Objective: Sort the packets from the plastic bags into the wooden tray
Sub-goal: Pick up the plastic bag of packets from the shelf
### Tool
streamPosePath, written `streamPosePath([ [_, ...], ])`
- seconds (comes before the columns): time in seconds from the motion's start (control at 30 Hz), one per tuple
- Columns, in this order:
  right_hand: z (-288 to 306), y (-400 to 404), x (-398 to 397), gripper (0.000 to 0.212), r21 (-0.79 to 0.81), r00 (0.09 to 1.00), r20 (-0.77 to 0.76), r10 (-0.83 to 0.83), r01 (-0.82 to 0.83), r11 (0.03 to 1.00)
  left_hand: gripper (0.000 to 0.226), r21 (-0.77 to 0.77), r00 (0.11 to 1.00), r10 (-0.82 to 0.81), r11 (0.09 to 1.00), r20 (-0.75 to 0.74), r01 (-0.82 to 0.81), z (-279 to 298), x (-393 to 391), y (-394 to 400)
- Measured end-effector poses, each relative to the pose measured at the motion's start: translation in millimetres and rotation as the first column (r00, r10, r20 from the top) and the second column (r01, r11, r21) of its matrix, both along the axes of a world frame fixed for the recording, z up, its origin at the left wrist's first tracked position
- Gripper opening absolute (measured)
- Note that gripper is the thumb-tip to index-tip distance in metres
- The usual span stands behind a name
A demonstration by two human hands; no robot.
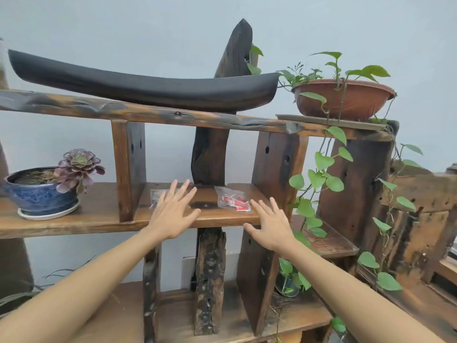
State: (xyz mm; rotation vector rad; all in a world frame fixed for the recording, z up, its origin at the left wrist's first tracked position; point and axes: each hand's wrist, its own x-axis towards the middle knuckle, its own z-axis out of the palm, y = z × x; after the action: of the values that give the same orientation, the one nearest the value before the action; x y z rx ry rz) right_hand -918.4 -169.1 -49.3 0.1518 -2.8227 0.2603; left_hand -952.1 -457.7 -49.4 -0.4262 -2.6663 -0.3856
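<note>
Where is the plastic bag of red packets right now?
Head view: the plastic bag of red packets lies on the middle wooden shelf, right of centre, just beyond the right hand.

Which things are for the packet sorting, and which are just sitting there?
For the job: plastic bag of red packets; second plastic bag behind the left hand; right hand.

Just there: blue succulent pot; brown plant pot; long black tray.
</note>
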Motion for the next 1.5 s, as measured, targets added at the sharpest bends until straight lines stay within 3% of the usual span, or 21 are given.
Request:
streamPosePath([
  [0.27, 7.3, -32.7, -82.3, 0.059, -0.3, 0.992, 0.121, 0.025, 0.013, 0.954, 0.056, 0.129, 0.959, 0.171, 0.971, 0.225, -0.203, -0.7, -35.3, -41.1],
  [0.43, 5.0, -27.2, -119.7, 0.056, -0.434, 0.988, 0.153, -0.019, 0.085, 0.897, 0.041, 0.289, 0.942, 0.21, 0.914, 0.264, -0.285, -2.3, -50.3, -45.8],
  [0.63, 0.1, -14.2, -147.8, 0.042, -0.47, 0.962, 0.274, 0.012, 0.123, 0.874, 0.031, 0.369, 0.878, 0.279, 0.826, 0.388, -0.426, -7.2, -75.4, -42.9],
  [0.8, -1.0, -8.0, -163.1, 0.022, -0.493, 0.956, 0.292, 0.013, 0.139, 0.859, 0.001, 0.452, 0.837, 0.345, 0.72, 0.424, -0.526, -3.3, -94.8, -34.8],
  [0.87, -0.3, -5.8, -166.9, 0.016, -0.523, 0.955, 0.296, 0.015, 0.149, 0.839, 0.014, 0.46, 0.8, 0.37, 0.67, 0.473, -0.582, -1.8, -101.9, -35.9],
  [0.93, -1.7, -3.6, -171.5, 0.014, -0.555, 0.952, 0.304, 0.023, 0.158, 0.817, 0.041, 0.442, 0.752, 0.379, 0.633, 0.539, -0.636, -0.2, -111.4, -40.2],
  [1.0, -4.2, -1.3, -176.3, 0.023, -0.586, 0.949, 0.313, 0.032, 0.167, 0.793, 0.072, 0.434, 0.709, 0.365, 0.596, 0.604, -0.676, -0.5, -122.0, -45.4],
  [1.03, -4.4, 0.1, -177.9, 0.032, -0.594, 0.947, 0.319, 0.031, 0.174, 0.786, 0.075, 0.437, 0.698, 0.345, 0.585, 0.627, -0.683, -0.3, -127.2, -46.4],
  [1.13, 0.1, 2.8, -180.1, 0.07, -0.615, 0.927, 0.374, 0.027, 0.226, 0.755, 0.048, 0.453, 0.692, 0.309, 0.573, 0.652, -0.683, 6.4, -127.3, -36.1],
  [1.2, 4.2, 3.1, -181.0, 0.084, -0.63, 0.909, 0.416, 0.021, 0.271, 0.728, 0.041, 0.471, 0.703, 0.289, 0.573, 0.649, -0.671, 5.1, -131.1, -32.9],
  [1.37, 5.4, -4.3, -183.0, 0.068, -0.694, 0.92, 0.387, 0.063, 0.245, 0.677, 0.043, 0.494, 0.764, 0.231, 0.644, 0.602, -0.584, 6.1, -125.9, -17.6],
  [1.5, 2.2, -10.2, -183.7, 0.075, -0.791, 0.945, 0.311, 0.105, 0.196, 0.58, 0.052, 0.473, 0.78, 0.177, 0.707, 0.6, -0.525, 6.5, -123.8, -5.1],
])
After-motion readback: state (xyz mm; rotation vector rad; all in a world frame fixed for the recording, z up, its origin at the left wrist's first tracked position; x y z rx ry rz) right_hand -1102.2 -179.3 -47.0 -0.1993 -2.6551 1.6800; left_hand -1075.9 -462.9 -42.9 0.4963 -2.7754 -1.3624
